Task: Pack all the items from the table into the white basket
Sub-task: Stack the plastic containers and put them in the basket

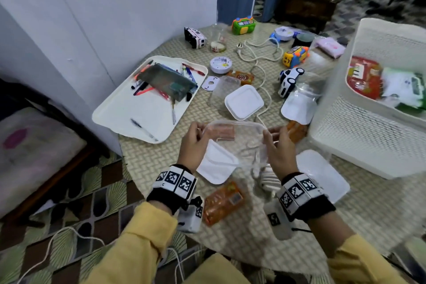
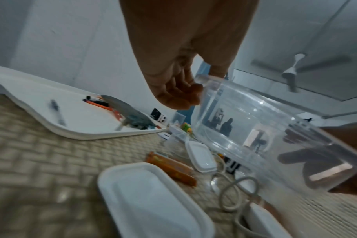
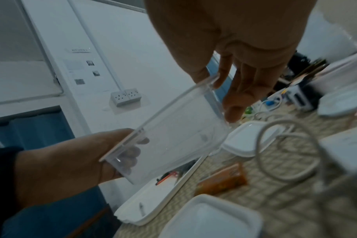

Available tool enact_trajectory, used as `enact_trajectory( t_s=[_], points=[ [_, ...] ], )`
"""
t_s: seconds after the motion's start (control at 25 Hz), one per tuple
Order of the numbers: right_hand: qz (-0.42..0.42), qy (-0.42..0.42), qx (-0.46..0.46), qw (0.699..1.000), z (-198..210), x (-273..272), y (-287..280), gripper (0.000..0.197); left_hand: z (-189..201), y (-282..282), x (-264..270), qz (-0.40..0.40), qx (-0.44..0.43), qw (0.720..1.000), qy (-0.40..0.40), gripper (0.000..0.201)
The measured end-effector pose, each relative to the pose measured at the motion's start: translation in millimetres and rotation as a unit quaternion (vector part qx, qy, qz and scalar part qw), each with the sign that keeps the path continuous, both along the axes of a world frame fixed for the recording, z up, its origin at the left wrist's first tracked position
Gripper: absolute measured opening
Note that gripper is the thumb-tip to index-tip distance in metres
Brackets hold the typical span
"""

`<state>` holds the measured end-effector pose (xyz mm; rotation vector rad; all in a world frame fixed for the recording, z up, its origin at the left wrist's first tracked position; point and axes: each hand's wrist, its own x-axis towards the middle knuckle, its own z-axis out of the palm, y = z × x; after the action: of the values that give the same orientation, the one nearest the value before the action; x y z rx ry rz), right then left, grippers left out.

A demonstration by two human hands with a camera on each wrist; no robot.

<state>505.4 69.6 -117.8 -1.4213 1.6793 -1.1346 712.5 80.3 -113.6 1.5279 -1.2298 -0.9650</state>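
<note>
Both hands hold an empty clear plastic container [image 1: 237, 143] in the air above the near middle of the table. My left hand [image 1: 196, 136] grips its left end, fingers curled under the rim [image 2: 185, 95]. My right hand [image 1: 275, 140] pinches the right rim between thumb and fingers [image 3: 224, 96]. The container [image 2: 255, 128] [image 3: 173, 136] is tilted. The white basket [image 1: 364, 136] stands at the right with packets inside. White lids lie below the hands [image 1: 216, 163], behind them [image 1: 244, 101] and near the basket [image 1: 322, 173].
A white tray [image 1: 129, 120] with pens and a pencil case lies at the left. Orange snack packets [image 1: 223, 203], a coiled white cable [image 1: 260, 62], toy cars [image 1: 289, 80], a second clear container [image 1: 221, 90] and small round objects lie scattered on the woven table [image 1: 161, 168].
</note>
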Motion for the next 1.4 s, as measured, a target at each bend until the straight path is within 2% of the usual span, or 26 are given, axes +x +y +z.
enact_trajectory(
  t_s=[0.08,0.2,0.36,0.52,0.76,0.88,1.04,1.12,1.24,1.32,1.4],
  points=[
    [-0.025,0.01,0.011,1.0,-1,-34,18,0.016,-1,11,-30,-0.035,0.003,0.999,0.021,0.02],
    [-0.073,0.036,0.027,0.996,-8,-85,54,0.021,-4,36,-81,-0.07,0.03,0.997,0.001,0.017],
    [-0.101,-0.003,0.07,0.992,-22,-134,99,0.015,-19,70,-129,-0.099,0.068,0.993,-0.008,0.018],
    [-0.082,0.013,0.123,0.989,-50,-161,128,0.018,-41,104,-147,-0.116,0.079,0.99,-0.007,0.012],
    [-0.016,0.084,0.187,0.979,-73,-167,143,0.027,-75,127,-143,-0.127,0.143,0.98,-0.05,0.031],
    [0.013,0.156,0.184,0.97,-68,-158,136,0.034,-78,128,-134,-0.121,0.154,0.98,-0.044,0.036],
    [0.031,0.319,0.052,0.946,-42,-115,107,0.038,-66,108,-105,-0.071,0.111,0.99,-0.042,0.027],
    [0.078,0.3,0.012,0.951,-29,-82,90,0.036,-62,92,-84,-0.033,0.095,0.993,-0.056,0.026],
    [0.161,0.164,0.052,0.972,-24,-30,62,0.031,-62,65,-45,-0.003,0.087,0.99,-0.107,0.033],
    [0.206,0.156,0.125,0.958,-32,-2,42,0.036,-66,43,-17,0.0,0.101,0.984,-0.146,0.039],
    [0.248,0.208,0.197,0.926,-47,17,26,0.046,-76,24,8,0.0,0.122,0.974,-0.19,0.046]
  ],
)
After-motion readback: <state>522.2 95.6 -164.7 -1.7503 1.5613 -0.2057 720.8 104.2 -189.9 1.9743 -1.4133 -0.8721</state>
